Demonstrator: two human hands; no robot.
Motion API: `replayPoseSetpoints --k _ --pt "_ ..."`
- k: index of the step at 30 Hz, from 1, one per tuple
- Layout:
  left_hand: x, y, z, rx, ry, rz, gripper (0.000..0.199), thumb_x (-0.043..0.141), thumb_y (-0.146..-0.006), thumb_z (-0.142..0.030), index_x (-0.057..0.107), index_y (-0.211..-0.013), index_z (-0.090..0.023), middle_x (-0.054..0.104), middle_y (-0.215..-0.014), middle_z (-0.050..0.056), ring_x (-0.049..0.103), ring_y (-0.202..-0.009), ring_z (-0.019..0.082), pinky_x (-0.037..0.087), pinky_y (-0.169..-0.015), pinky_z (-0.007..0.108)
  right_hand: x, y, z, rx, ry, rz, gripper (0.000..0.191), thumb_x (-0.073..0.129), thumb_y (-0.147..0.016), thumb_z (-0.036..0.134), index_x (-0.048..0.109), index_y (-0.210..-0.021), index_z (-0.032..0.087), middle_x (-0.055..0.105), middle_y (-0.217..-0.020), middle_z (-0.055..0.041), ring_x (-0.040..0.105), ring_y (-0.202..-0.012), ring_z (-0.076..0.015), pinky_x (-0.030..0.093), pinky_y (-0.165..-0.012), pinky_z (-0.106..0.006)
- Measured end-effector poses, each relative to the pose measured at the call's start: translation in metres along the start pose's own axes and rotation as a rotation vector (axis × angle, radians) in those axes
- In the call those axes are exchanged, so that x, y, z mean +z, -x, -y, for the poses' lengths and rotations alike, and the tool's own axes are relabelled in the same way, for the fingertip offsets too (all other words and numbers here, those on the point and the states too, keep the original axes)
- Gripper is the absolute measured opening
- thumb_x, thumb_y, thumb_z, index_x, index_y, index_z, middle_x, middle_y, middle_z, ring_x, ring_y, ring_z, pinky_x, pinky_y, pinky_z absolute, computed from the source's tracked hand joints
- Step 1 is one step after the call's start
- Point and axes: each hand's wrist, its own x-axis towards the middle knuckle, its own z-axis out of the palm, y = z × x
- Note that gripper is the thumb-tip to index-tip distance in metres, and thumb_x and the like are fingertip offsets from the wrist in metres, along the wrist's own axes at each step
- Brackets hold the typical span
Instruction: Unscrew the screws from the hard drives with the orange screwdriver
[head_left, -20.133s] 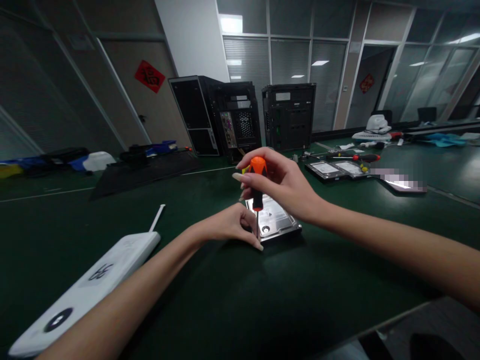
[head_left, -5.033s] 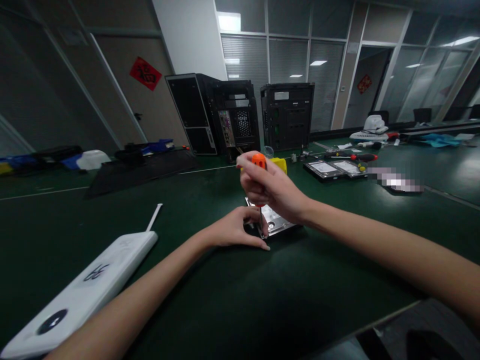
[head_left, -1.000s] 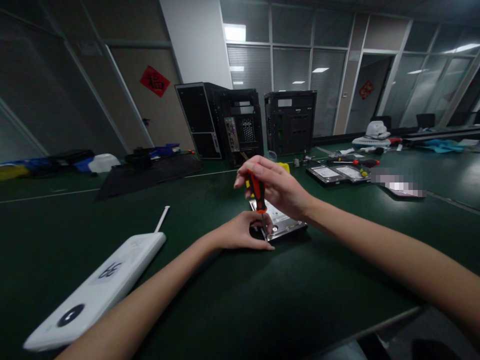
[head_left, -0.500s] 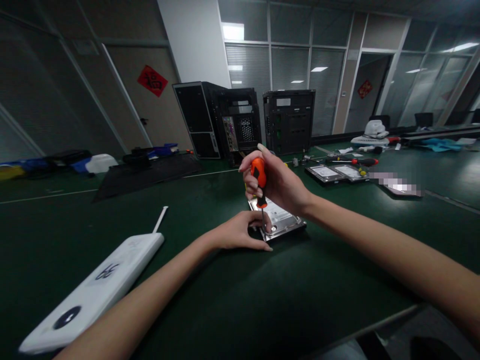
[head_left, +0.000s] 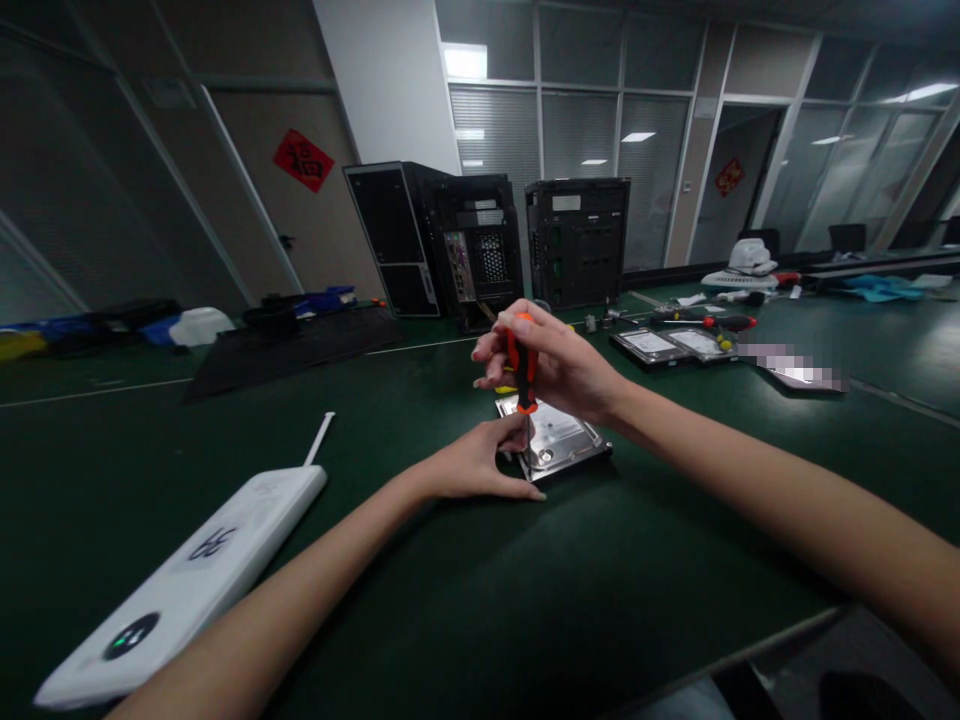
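A silver hard drive (head_left: 570, 447) lies flat on the green table, its label side partly covered by my hands. Around its near left corner my left hand (head_left: 480, 462) keeps a hold, the thumb along the front edge and the fingers curled over the left side. My right hand (head_left: 559, 362) grips an orange and black screwdriver (head_left: 527, 385) by its handle, with the fingertips near the top. The shaft stands nearly upright, its tip down at the drive's near left corner. Any screw under the tip is too small to make out.
Behind stand black computer cases (head_left: 577, 240). To the right lie two more hard drives (head_left: 651, 346), a red and black screwdriver (head_left: 731, 323) and a blurred-out flat object (head_left: 799, 370). A white device marked 39 (head_left: 202, 570) lies left of my left forearm.
My right hand has shifted its fingers around the screwdriver handle and sits slightly lower. The left fingers have drawn in a little; the drive stays in place.
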Motion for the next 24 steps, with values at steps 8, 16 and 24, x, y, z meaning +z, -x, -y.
replayPoseSetpoints --k 8,16,24 --pt "0.000 -0.001 -0.002 -0.022 0.028 0.022 0.043 0.074 -0.062 -0.043 0.049 -0.086 -0.017 0.048 -0.084 0.001 0.049 -0.079 0.018 0.043 -0.071 0.031 0.009 0.001 -0.001 0.045 -0.021 -0.026 0.015 0.054 -0.084 0.029 0.041 -0.083 0.021 0.040 -0.057 0.0089 0.035 -0.045 -0.0033 0.036 -0.047 -0.015" --pt "0.003 -0.002 0.003 -0.040 0.081 -0.008 0.048 0.078 -0.056 -0.043 0.048 -0.084 -0.017 0.048 -0.082 -0.001 0.049 -0.078 0.017 0.043 -0.071 0.030 0.016 0.001 0.000 0.031 -0.031 -0.019 0.031 0.030 -0.092 0.042 0.051 -0.103 0.021 0.037 -0.060 0.0049 0.028 -0.046 -0.0067 0.025 -0.041 -0.017" --pt "0.002 0.000 -0.002 -0.045 -0.022 -0.004 0.046 0.074 -0.061 -0.047 0.050 -0.085 -0.016 0.050 -0.078 0.000 0.048 -0.073 0.016 0.040 -0.065 0.028 0.016 0.002 -0.004 0.026 -0.019 -0.031 0.015 0.047 -0.086 0.035 0.049 -0.086 0.019 0.044 -0.074 0.0028 0.042 -0.055 -0.0059 0.035 -0.047 -0.018"
